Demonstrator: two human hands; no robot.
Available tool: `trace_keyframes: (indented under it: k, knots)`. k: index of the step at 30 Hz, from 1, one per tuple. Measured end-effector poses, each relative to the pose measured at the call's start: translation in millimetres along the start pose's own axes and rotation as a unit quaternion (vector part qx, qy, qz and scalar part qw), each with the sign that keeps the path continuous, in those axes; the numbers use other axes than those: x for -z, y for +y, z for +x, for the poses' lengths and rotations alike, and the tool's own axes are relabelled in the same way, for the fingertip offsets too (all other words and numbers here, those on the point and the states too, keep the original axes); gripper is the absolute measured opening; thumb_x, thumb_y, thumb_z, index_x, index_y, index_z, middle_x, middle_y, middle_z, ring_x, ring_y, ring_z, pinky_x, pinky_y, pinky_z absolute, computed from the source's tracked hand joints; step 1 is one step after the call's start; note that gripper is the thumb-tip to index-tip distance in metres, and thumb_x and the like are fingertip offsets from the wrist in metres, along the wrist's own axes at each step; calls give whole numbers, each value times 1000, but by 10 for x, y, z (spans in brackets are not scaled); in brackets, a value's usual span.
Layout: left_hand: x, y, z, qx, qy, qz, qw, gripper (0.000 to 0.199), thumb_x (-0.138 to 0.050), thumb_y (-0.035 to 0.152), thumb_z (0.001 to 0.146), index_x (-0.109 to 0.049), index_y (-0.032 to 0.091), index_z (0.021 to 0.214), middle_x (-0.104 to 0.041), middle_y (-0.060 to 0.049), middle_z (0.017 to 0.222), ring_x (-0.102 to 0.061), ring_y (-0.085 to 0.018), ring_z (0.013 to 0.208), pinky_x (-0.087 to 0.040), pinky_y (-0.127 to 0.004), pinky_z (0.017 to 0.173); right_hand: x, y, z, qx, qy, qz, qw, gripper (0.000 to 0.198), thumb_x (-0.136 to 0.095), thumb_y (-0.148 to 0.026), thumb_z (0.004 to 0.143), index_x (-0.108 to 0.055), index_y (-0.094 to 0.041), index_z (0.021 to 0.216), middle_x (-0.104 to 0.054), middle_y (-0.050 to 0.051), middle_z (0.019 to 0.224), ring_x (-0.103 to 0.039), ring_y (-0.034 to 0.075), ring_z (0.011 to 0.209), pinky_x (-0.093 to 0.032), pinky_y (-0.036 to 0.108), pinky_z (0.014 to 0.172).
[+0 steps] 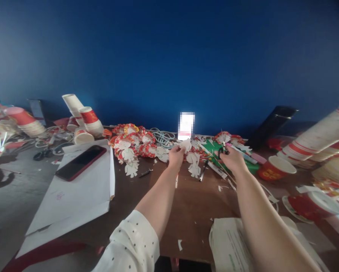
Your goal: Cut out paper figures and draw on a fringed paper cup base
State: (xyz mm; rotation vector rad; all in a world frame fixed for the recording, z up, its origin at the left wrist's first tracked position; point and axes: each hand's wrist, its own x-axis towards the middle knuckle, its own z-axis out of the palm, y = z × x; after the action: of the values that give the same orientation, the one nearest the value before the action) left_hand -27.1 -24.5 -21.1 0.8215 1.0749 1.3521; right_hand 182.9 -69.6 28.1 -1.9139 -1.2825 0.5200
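My left hand [177, 155] is closed, pinching a small white paper cutout [185, 144] between thumb and fingers. To its right, my right hand [232, 158] is wrapped round a pair of scissors [221, 151] with black handles, their blades pointing up and away from me. The scissors and the cutout are apart. Below the held piece, a white figure-shaped paper cutout [194, 166] lies on the brown table [192, 215]. More white cutouts [132, 169] rest at the left beside a heap of red-and-white paper pieces [126, 138].
A bright, blurred-out screen [186, 125] stands against the blue wall. At left, a phone [81, 162] lies on a white board [64, 200] near stacked paper cups [90, 121]. At right are a red cup [277, 168], a long cup stack [316, 134] and a black object [271, 126].
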Motion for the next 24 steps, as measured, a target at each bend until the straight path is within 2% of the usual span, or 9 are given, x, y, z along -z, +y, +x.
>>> trace_keyframes:
  k: [3, 6, 11, 17, 24]
  knots:
    - [0, -14, 3, -4, 5, 13, 1000, 11, -69, 26, 74, -62, 18, 76, -58, 2, 61, -57, -12, 52, -44, -23, 50, 50, 128, 6, 6, 13, -88, 996, 39, -65, -43, 75, -68, -17, 104, -72, 6, 83, -67, 23, 74, -48, 31, 67]
    - [-2, -6, -16, -1, 4, 7, 1000, 14, -72, 27, 72, -64, 18, 78, -56, 3, 60, -56, -12, 51, -44, -23, 50, 79, 188, -41, -9, 37, -166, 985, 45, -62, -42, 79, -66, -16, 116, -74, 11, 94, -69, 28, 89, -48, 34, 75]
    - [12, -29, -29, -11, 1, 36, 999, 16, -73, 30, 71, -64, 18, 76, -56, 2, 62, -57, -13, 52, -42, -23, 49, 72, 141, -106, -51, 87, -192, 976, 46, -56, -42, 83, -64, -18, 122, -75, 13, 108, -67, 31, 104, -49, 37, 81]
    - [17, -54, -25, -13, -9, 35, 999, 17, -71, 33, 74, -63, 19, 78, -56, 2, 62, -56, -13, 53, -42, -24, 50, 67, 136, -101, -100, 71, -265, 956, 46, -53, -53, 83, -70, -31, 120, -73, 12, 115, -68, 36, 103, -50, 42, 73]
    - [-17, -45, -13, 13, 13, 18, 1000, 18, -69, 34, 73, -62, 19, 80, -52, 3, 60, -54, -13, 52, -42, -24, 49, 56, 238, -55, -84, 89, -308, 943, 43, -55, -53, 81, -74, -33, 114, -76, 12, 103, -70, 33, 88, -46, 37, 62]
